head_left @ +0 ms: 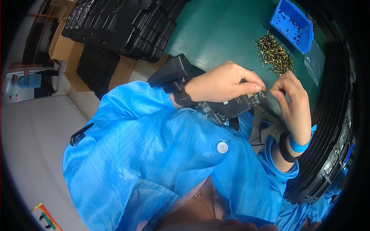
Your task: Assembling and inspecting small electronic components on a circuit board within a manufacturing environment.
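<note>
A dark circuit board (pixel 235 106) with small metal parts along its ends sits over the table's near edge, close to my body. My left hand (pixel 227 81) grips it, thumb and fingers closed at its far right corner. Just right of that corner, my right hand (pixel 291 91) is closed in a pinch; what lies between its fingertips is too small to make out. Beyond both hands, a loose pile of small gold-and-black parts with thin leads (pixel 274 54) lies on the green table (pixel 219 30).
Behind the pile stands a blue bin (pixel 307 43) with small black bits inside, beside a clear plastic bag (pixel 314 63). Stacks of black trays rise at left (pixel 127 27) and right (pixel 331 123). A cardboard box (pixel 73 75) is farther left. Another person's blue sleeve (pixel 308 213) shows lower right.
</note>
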Tool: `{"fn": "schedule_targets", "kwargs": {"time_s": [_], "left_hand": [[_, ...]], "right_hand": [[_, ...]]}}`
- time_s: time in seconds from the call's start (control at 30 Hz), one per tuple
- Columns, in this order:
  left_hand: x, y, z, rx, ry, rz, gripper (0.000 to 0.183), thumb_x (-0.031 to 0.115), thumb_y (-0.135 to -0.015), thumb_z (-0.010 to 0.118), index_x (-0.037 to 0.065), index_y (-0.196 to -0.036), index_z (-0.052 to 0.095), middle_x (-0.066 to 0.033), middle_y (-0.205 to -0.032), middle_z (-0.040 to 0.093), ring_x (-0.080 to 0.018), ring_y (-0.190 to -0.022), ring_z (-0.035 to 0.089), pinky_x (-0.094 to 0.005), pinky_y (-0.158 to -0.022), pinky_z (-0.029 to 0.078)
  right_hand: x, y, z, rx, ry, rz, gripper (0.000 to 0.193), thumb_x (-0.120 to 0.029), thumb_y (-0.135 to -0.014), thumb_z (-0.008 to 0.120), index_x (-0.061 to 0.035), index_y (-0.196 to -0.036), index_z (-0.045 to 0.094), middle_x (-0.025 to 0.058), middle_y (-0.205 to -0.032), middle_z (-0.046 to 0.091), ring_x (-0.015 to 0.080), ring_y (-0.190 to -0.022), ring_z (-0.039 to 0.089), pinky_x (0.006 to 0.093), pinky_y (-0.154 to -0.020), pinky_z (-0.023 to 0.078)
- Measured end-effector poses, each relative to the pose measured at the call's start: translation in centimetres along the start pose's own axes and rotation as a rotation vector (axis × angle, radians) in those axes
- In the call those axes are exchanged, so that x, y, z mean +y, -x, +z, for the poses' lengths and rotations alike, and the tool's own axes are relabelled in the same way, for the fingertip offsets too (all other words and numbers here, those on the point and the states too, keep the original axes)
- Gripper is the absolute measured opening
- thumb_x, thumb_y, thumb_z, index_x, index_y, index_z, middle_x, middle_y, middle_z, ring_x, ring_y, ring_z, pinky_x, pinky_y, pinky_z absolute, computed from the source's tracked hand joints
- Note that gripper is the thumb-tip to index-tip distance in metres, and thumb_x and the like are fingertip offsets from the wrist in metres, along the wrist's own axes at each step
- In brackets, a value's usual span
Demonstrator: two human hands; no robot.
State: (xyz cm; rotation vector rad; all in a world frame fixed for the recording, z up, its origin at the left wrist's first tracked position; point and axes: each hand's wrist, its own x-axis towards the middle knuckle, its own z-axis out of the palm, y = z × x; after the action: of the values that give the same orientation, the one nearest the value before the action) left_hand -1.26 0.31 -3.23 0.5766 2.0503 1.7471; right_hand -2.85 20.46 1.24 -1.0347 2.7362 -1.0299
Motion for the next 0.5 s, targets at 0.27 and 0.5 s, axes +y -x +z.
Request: {"fn": "schedule_targets", "kwargs": {"time_s": [0.27,0.5], "left_hand": [[-0.4,-0.2,0.3,0.040,-0.058,0.088,0.022,0.018,-0.086,0.053,-0.001,-0.093,0.063,-0.0075,-0.079,0.064,-0.0112,-0.073,0.057,-0.0246,-0.066,0.046],[-0.9,-0.4,0.3,-0.042,0.100,0.053,0.021,0.018,-0.087,0.053,0.002,-0.092,0.065,-0.0048,-0.081,0.063,-0.0094,-0.074,0.056,-0.0237,-0.066,0.045]], "right_hand": [[-0.1,0.2,0.1,-0.019,-0.083,0.004,0.008,-0.002,-0.070,0.059,-0.0014,-0.075,0.053,0.0109,-0.072,0.047,0.0264,-0.068,0.049,0.0312,-0.060,0.039],[1.1,1.3,1.7,0.054,-0.369,0.029,0.007,0.000,-0.074,0.057,0.0006,-0.080,0.054,0.0057,-0.079,0.051,0.0150,-0.073,0.049,0.0259,-0.065,0.039]]}}
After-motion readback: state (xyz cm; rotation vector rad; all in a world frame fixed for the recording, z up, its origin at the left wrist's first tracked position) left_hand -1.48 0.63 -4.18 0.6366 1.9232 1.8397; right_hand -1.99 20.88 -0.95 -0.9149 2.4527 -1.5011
